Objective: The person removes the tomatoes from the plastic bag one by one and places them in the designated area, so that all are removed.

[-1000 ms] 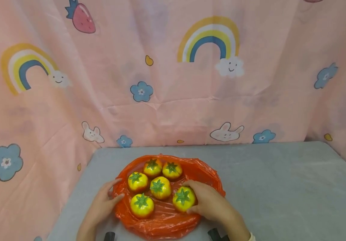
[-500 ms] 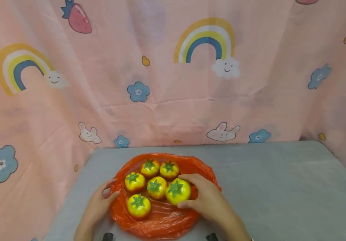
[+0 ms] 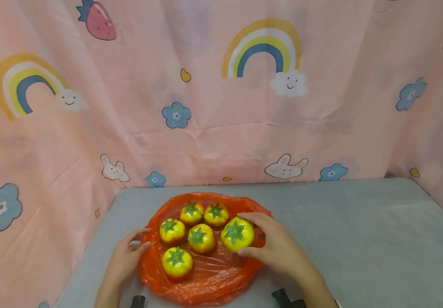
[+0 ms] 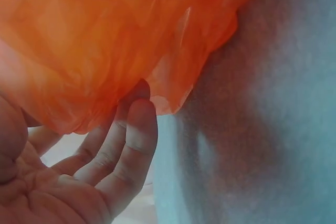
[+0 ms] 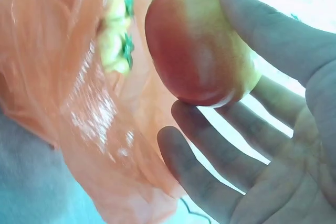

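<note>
A yellow and red tomato [image 3: 238, 234] with a green star-shaped top is held up over the bag's right side. My right hand [image 3: 279, 246] pinches it between thumb and fingers; the right wrist view shows the red underside of this tomato [image 5: 197, 40] off the plastic. Several similar tomatoes [image 3: 201, 238] sit inside the opened orange plastic bag [image 3: 213, 284], green tops facing up. At the left rim, my left hand [image 3: 125, 259] holds the bag's edge with bent fingers. Close up, the fingertips press the thin orange plastic [image 4: 105, 66]; part of the thumb is out of frame.
The bag lies on a grey table [image 3: 344, 239], toward the left of it. Behind and beside the table hangs a pink patterned cloth [image 3: 221, 149]. Dark objects [image 3: 283, 297] show at the bottom edge near each forearm.
My right hand has raised the tomato from the bag's right side, carrying it first leftward, then back right and farther from me. The left hand stays at the bag's left rim.
</note>
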Demonstrator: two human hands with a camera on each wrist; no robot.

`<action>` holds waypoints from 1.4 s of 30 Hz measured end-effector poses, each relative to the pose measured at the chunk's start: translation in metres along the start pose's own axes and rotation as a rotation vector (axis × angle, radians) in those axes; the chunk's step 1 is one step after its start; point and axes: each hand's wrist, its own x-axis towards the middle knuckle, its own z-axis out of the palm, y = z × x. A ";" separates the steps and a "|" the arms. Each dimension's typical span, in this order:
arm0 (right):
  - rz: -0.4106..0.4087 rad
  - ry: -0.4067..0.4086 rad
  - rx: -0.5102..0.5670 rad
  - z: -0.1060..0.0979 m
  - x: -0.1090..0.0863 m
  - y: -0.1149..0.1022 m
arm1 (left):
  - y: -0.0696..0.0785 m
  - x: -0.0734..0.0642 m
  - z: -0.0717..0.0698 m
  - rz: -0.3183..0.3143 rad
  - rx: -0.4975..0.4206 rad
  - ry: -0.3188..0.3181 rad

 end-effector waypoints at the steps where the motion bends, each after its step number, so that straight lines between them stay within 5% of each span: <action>1: 0.002 0.001 -0.005 -0.001 0.000 0.001 | 0.000 0.000 0.000 -0.005 -0.002 -0.001; 19: -0.049 0.073 -0.017 -0.026 -0.003 0.014 | 0.001 0.001 -0.007 -0.097 0.026 -0.066; 31: -0.035 0.167 -0.040 -0.048 -0.007 0.032 | 0.000 -0.001 -0.007 -0.068 -0.017 -0.059; 42: -0.027 0.144 -0.083 -0.054 -0.003 0.061 | 0.000 -0.002 -0.005 -0.077 -0.065 -0.059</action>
